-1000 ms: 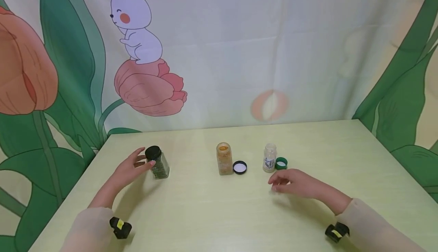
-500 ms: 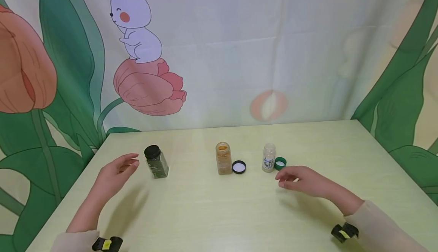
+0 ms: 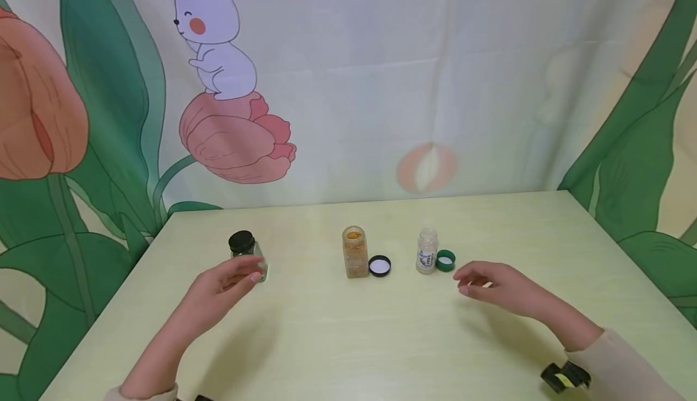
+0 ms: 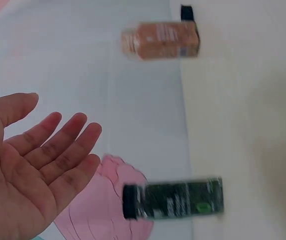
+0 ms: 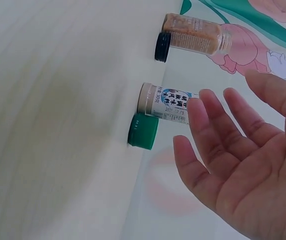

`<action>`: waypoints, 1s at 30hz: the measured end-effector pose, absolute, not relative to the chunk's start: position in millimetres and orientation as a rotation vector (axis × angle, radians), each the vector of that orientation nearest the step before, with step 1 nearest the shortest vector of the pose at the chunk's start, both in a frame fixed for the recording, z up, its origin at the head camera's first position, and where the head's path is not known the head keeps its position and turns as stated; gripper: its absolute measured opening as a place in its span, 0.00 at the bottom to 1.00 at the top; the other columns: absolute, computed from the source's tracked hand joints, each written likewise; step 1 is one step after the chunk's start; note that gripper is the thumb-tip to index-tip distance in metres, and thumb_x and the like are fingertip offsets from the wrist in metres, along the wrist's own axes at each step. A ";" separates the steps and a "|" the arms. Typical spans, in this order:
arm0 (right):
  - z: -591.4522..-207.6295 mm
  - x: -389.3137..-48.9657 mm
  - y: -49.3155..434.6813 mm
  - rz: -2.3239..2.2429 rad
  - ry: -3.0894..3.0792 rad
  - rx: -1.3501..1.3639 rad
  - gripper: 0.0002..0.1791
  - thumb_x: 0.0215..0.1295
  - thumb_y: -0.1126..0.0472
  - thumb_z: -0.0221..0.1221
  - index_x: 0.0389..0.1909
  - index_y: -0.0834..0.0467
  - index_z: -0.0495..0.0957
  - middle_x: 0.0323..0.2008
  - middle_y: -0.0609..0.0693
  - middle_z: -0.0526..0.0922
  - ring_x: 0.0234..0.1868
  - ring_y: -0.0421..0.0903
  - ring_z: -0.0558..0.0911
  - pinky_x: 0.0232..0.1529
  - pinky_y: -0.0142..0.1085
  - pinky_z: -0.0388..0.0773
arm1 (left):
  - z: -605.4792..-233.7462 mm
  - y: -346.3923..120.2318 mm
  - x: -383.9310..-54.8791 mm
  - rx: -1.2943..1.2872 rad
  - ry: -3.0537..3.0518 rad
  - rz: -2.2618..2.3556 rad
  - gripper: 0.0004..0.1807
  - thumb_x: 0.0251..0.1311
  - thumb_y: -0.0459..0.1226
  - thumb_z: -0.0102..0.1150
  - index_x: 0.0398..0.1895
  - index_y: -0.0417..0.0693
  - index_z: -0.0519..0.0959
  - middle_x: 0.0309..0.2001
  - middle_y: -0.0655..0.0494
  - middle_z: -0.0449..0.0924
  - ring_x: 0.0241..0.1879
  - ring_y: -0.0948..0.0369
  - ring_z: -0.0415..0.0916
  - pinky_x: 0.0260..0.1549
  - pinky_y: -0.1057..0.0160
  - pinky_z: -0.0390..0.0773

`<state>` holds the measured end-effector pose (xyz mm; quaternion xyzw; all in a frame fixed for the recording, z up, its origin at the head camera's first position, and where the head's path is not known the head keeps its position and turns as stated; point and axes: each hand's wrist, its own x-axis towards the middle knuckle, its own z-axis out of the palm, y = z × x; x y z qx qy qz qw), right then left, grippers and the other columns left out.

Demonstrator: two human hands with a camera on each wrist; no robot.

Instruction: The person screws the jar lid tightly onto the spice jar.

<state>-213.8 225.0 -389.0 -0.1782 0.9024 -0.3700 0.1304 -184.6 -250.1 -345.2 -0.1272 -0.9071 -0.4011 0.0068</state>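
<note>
Black-capped jar [image 4: 177,200] stands just beyond the empty, loose-fingered left hand [image 3: 215,298]; a low grip would probably steady it. Between the hands: orange jar [image 3: 356,259], black lid [image 3: 379,266], labelled bottle [image 3: 427,259], then green cap [image 5: 143,131], nearest the right hand [image 3: 506,289], which hangs relaxed, holding nothing.

The left hand [image 4: 35,182], palm showing, is apart from the green jar [image 4: 180,199] and orange jar [image 4: 165,41].

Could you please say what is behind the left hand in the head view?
A glass jar of green seasoning: its black lid and right edge show; the left hand covers most of its body.
</note>
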 end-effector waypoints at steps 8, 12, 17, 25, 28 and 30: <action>-383.0 -206.7 226.1 -1.101 2.683 -0.508 0.18 0.72 0.56 0.62 0.56 0.63 0.79 0.49 0.54 0.86 0.49 0.48 0.83 0.46 0.35 0.82 | -343.5 -200.8 -179.7 -0.641 -2.861 -1.484 0.23 0.75 0.40 0.56 0.68 0.39 0.73 0.61 0.41 0.82 0.58 0.48 0.83 0.55 0.62 0.84; -381.7 -204.0 225.7 -1.092 2.705 -0.498 0.18 0.72 0.57 0.63 0.56 0.63 0.79 0.48 0.55 0.86 0.49 0.48 0.84 0.46 0.35 0.82 | -349.3 -173.3 -181.0 -0.794 -2.877 -1.592 0.23 0.75 0.39 0.54 0.68 0.37 0.72 0.62 0.38 0.81 0.61 0.45 0.81 0.59 0.58 0.83; -379.9 -201.3 225.6 -1.098 2.719 -0.503 0.18 0.71 0.57 0.63 0.56 0.63 0.79 0.50 0.58 0.86 0.49 0.49 0.84 0.46 0.32 0.82 | -355.4 -144.1 -184.0 -0.878 -2.864 -1.712 0.25 0.75 0.39 0.55 0.70 0.36 0.70 0.64 0.36 0.78 0.65 0.42 0.77 0.63 0.53 0.81; -374.6 -200.4 225.0 -1.128 2.747 -0.491 0.23 0.71 0.57 0.64 0.62 0.64 0.75 0.56 0.63 0.82 0.53 0.53 0.85 0.53 0.45 0.85 | -370.6 -96.5 -195.9 -0.891 -2.860 -1.790 0.30 0.73 0.36 0.57 0.74 0.36 0.65 0.70 0.36 0.73 0.72 0.41 0.70 0.67 0.50 0.77; -372.9 -200.7 224.3 -1.135 2.761 -0.475 0.26 0.71 0.57 0.64 0.64 0.65 0.73 0.58 0.65 0.81 0.55 0.56 0.84 0.56 0.51 0.84 | -376.0 -76.0 -199.4 -0.864 -2.878 -1.818 0.31 0.72 0.37 0.58 0.75 0.38 0.65 0.71 0.38 0.72 0.73 0.44 0.70 0.69 0.49 0.76; -371.8 -201.4 223.4 -1.139 2.767 -0.471 0.27 0.71 0.57 0.64 0.65 0.66 0.72 0.60 0.66 0.80 0.57 0.58 0.83 0.57 0.53 0.83 | -378.5 -64.6 -200.3 -0.845 -2.884 -1.834 0.32 0.72 0.38 0.59 0.75 0.39 0.64 0.72 0.39 0.72 0.74 0.45 0.69 0.70 0.49 0.74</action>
